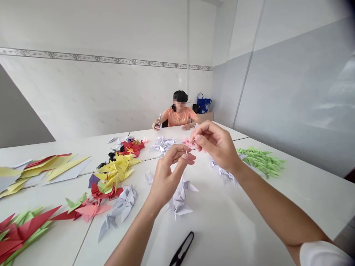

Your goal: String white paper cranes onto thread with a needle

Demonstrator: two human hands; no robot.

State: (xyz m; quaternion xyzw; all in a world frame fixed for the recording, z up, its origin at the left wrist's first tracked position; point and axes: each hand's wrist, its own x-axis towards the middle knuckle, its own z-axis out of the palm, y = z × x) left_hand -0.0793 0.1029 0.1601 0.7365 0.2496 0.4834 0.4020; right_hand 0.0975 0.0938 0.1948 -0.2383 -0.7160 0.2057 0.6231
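My left hand (169,173) is raised over the table with thumb and fingers pinched together. Close beside it, a little higher and to the right, my right hand (216,146) also makes a pinch. Whatever lies between the fingertips is too fine to make out. Under my left hand sits a cluster of folded white paper cranes (179,197) on the white tabletop. More white cranes (223,171) lie partly hidden below my right wrist. Black thread snips (182,249) rest near the front edge.
Yellow cranes (118,170), red cranes (133,147) and grey-white cranes (122,203) lie to the left. Red and green folded paper (22,232) fills the front left, flat paper pieces (41,170) behind. Green cranes (260,160) lie right. Across the table a person (179,116) holds scissors (159,122).
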